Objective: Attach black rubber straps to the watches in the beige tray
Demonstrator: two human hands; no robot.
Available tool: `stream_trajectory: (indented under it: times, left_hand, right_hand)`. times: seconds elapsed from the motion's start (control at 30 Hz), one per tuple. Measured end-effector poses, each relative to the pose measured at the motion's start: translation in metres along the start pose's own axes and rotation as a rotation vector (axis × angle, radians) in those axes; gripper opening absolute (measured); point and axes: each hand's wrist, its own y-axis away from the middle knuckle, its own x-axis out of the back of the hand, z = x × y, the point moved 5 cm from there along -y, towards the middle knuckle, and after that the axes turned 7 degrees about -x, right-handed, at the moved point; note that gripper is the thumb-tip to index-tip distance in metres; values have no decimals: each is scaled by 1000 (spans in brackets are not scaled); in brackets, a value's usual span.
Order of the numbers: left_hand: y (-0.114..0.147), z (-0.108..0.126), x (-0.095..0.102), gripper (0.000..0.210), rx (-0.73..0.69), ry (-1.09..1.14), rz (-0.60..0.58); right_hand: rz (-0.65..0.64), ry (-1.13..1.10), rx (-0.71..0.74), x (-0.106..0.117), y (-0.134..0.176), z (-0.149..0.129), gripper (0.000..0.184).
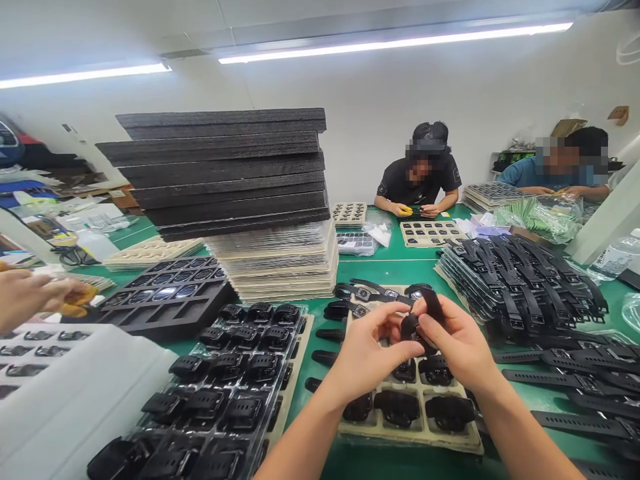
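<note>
Black watch (432, 307) (strap tip upward)

Bare forearms (313, 423) angled inward, left grip (367, 343) and right grip (457, 340) close together, fingers (434, 330) bent.

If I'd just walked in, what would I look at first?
Probably the tall, uneven tower of black foam slabs, piled on pale trays left of centre. Next, perhaps the black watch in the left hand and right hand near the front, or the black straps piled at the right.
</note>
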Motion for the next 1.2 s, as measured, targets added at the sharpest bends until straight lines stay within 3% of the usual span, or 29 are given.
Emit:
stream_trajectory:
  times: [0.23,0.43,0.6,0.73,0.83,1.03,1.2]
  left_hand:
    - [-1,-2,3,31,36,54,94]
    - [0,-4,3,27,-16,-17,84]
    - [1,-4,0,23,-62,5,28]
    - [3,1,-5,27,-91,-33,-63]
    - [4,4,-10,34,-108,-113,-123]
    - [5,7,-10,27,-123,-206,-45]
    - [4,12,-8,21,-140,-234,-36]
  right_hand:
    - [15,136,120,-1,-1,-4,8]
    - [-12,190,149,0,-1,-5,8]
    - [24,121,199,8,4,-5,47]
    - [32,364,309,9,6,-14,35]
    - [51,411,341,7,7,-18,33]
    - [192,363,384,3,9,-19,24]
    - [328,276,321,7,10,-10,22]
